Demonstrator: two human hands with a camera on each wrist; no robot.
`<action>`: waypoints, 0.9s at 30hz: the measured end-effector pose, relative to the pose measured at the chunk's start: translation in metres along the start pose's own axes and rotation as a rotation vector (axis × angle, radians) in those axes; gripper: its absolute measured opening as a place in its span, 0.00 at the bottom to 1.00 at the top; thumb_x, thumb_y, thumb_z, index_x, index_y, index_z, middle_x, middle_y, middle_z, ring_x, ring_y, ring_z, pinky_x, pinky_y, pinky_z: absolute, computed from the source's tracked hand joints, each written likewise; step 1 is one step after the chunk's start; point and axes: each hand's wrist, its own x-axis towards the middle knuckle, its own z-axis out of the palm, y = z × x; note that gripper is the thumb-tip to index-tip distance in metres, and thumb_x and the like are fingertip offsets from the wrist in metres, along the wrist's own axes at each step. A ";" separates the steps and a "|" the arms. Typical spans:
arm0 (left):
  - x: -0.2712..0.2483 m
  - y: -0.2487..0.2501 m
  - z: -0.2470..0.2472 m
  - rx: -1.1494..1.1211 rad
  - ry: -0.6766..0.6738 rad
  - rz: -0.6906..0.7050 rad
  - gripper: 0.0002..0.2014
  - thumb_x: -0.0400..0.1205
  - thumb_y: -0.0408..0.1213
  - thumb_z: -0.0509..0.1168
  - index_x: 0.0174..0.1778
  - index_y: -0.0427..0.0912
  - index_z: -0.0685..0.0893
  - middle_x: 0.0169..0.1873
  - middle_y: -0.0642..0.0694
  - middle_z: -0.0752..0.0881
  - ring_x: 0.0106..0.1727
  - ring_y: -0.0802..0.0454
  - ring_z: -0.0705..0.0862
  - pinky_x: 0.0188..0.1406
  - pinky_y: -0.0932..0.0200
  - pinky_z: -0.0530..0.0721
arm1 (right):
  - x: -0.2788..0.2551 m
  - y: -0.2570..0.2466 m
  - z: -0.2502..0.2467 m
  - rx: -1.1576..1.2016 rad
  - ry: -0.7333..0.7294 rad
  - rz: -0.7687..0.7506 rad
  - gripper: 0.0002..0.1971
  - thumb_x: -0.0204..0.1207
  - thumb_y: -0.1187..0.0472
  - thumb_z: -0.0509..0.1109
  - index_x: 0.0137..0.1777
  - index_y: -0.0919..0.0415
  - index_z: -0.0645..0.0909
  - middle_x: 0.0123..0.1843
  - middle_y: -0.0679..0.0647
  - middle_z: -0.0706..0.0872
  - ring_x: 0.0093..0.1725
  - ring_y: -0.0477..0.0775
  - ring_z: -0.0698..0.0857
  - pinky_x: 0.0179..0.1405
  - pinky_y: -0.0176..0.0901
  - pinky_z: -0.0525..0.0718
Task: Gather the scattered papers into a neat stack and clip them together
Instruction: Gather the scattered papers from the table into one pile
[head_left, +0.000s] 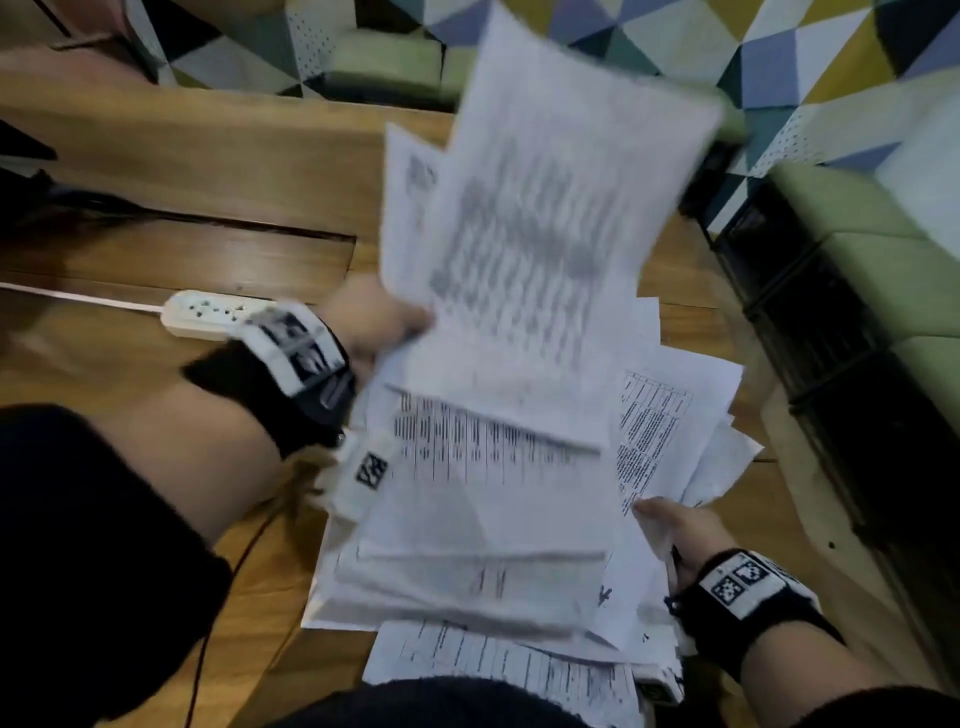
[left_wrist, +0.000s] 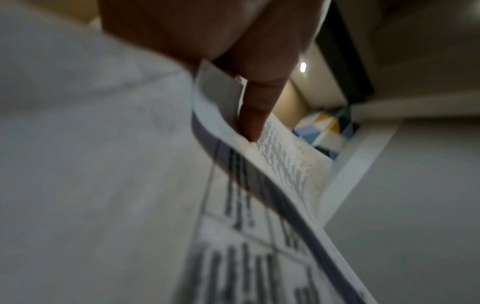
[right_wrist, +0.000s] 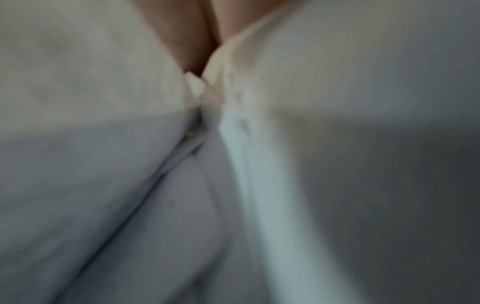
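Printed white papers lie in a loose pile on the wooden table. My left hand grips a few printed sheets by their lower left corner and holds them raised and blurred above the pile. In the left wrist view a finger lies between the held sheets. My right hand pinches the right edge of the pile, thumb on top. The right wrist view shows only blurred paper edges close against the fingers. No clip is in view.
A white power strip with its cable lies left of the papers on the wooden table. A thin red cable runs at the lower left. Green upholstered seats and a patterned rug lie beyond the table's right and far edges.
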 end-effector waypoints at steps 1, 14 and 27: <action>0.019 -0.019 0.010 0.109 -0.087 -0.058 0.14 0.71 0.32 0.73 0.51 0.34 0.85 0.50 0.42 0.88 0.46 0.46 0.85 0.38 0.62 0.83 | -0.008 -0.004 0.001 0.041 -0.042 0.024 0.20 0.65 0.55 0.76 0.45 0.73 0.83 0.30 0.62 0.88 0.31 0.61 0.88 0.41 0.53 0.87; 0.003 -0.084 0.091 -0.013 -0.203 -0.199 0.24 0.74 0.34 0.69 0.66 0.45 0.74 0.56 0.46 0.82 0.50 0.48 0.83 0.53 0.52 0.85 | 0.011 0.004 -0.002 -0.087 -0.016 0.008 0.53 0.22 0.42 0.89 0.52 0.70 0.83 0.49 0.64 0.91 0.46 0.69 0.90 0.55 0.71 0.84; 0.048 -0.088 0.031 0.591 -0.083 -0.243 0.14 0.76 0.41 0.69 0.52 0.35 0.84 0.44 0.41 0.87 0.41 0.44 0.83 0.38 0.57 0.80 | -0.024 -0.010 0.009 -0.033 -0.008 -0.052 0.23 0.60 0.66 0.83 0.55 0.72 0.82 0.47 0.68 0.91 0.46 0.71 0.90 0.54 0.74 0.83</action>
